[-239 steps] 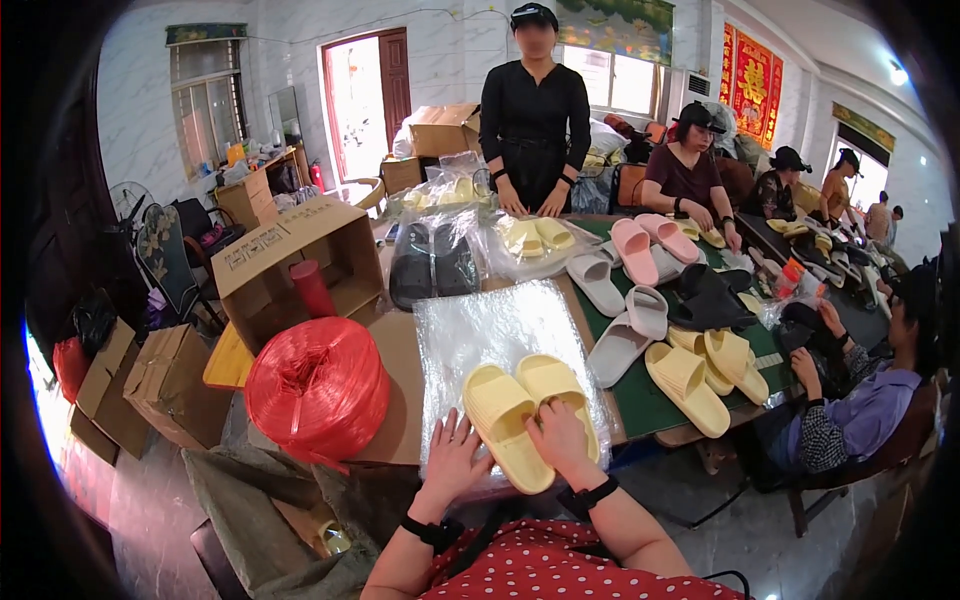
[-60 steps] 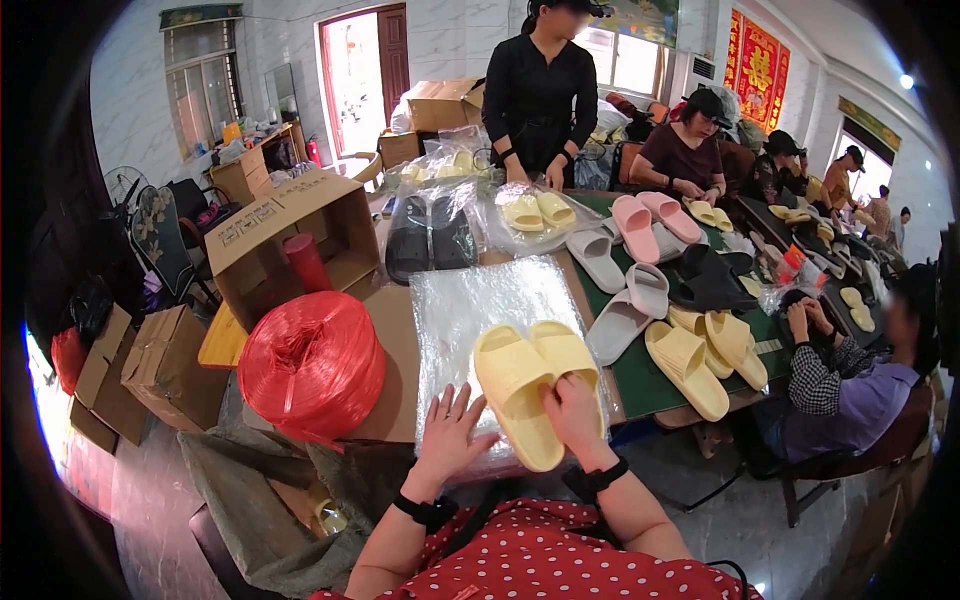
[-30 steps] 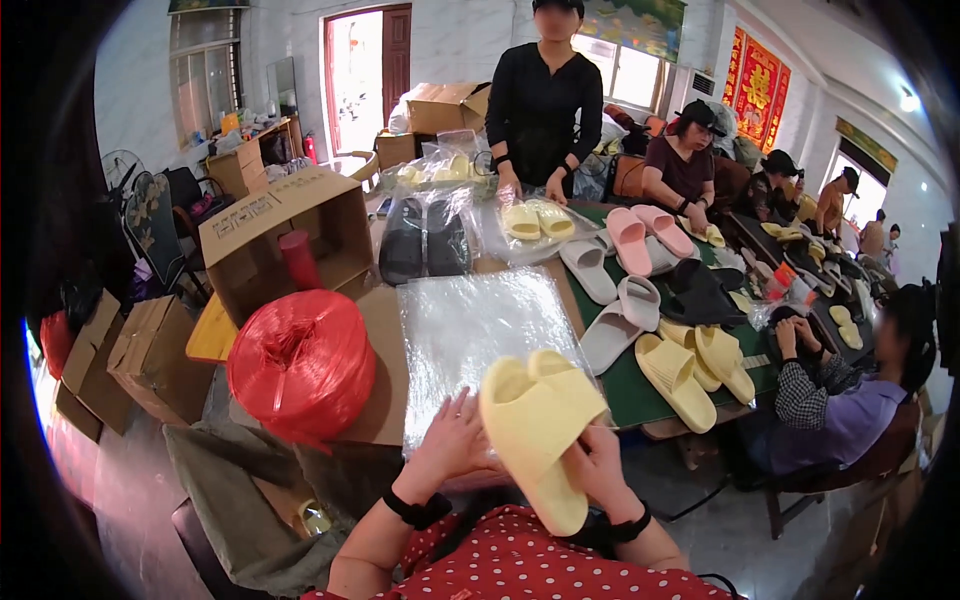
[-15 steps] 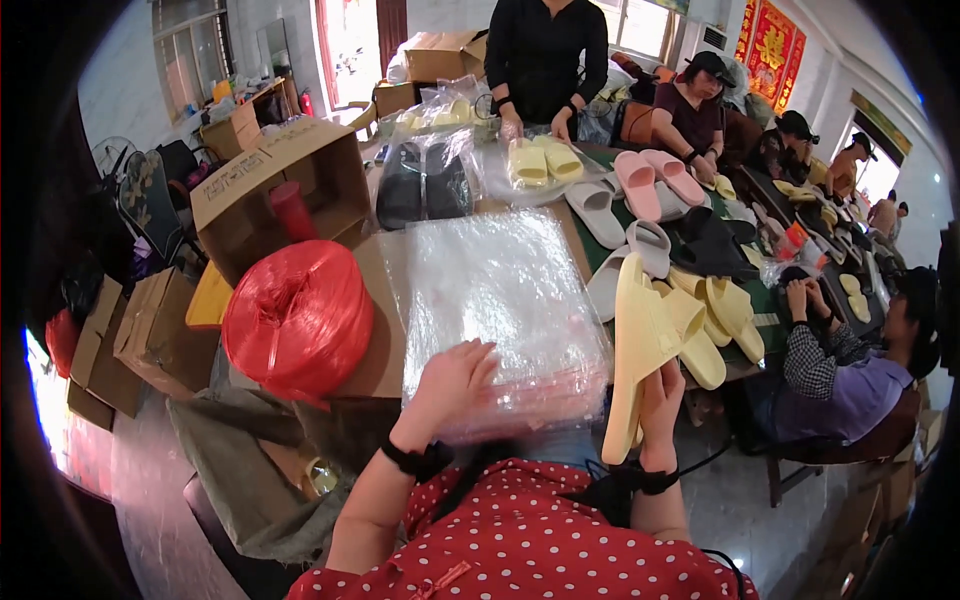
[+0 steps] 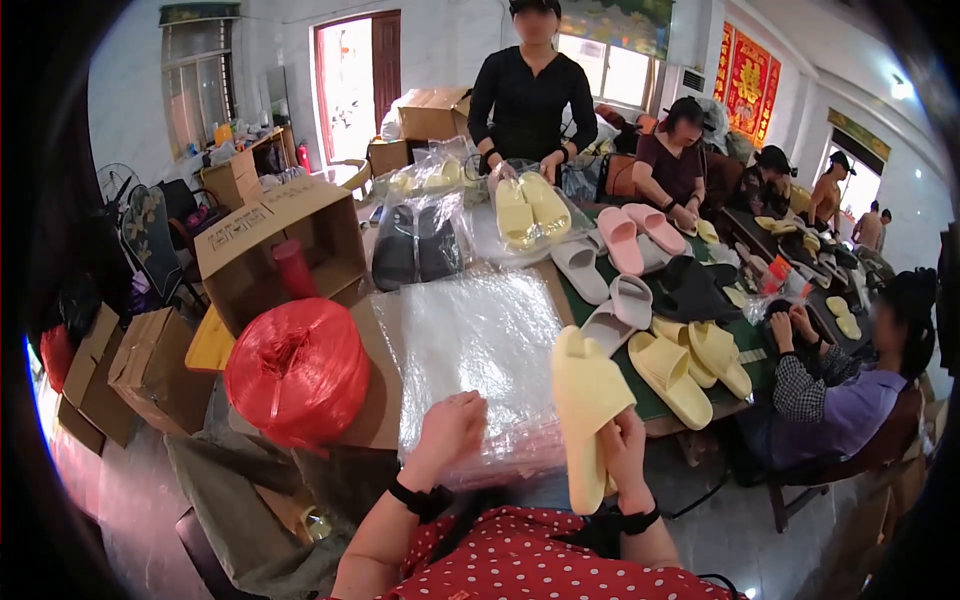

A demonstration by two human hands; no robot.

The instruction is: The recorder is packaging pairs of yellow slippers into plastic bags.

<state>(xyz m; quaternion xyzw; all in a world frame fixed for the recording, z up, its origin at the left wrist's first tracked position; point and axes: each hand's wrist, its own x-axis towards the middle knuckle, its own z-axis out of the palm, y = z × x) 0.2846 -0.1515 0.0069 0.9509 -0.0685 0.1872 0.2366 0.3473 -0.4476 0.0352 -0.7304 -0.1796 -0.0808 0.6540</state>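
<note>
My right hand (image 5: 625,455) grips pale yellow slippers (image 5: 583,395), held upright above the table's front edge. They look like a pair pressed together, though their overlap hides part of the second one. A stack of clear plastic bags (image 5: 480,325) lies flat in front of me. On its near part rests my left hand (image 5: 452,430), its fingers curled in against the top bag. Whether they pinch a bag is hidden. Right of the stack lie more yellow slippers (image 5: 672,378), grey slippers (image 5: 582,272) and pink slippers (image 5: 622,240).
A big roll of red plastic twine (image 5: 297,372) and an open cardboard box (image 5: 285,235) stand left of the bags. Bagged black slippers (image 5: 415,245) lie beyond. Across the table a person holds bagged yellow slippers (image 5: 532,210). Other people sit working on the right.
The slippers in my right hand have moved left, closer to the bags. My left fingers have curled in from lying flatter. The person opposite has raised the bagged yellow slippers; my view has tilted up.
</note>
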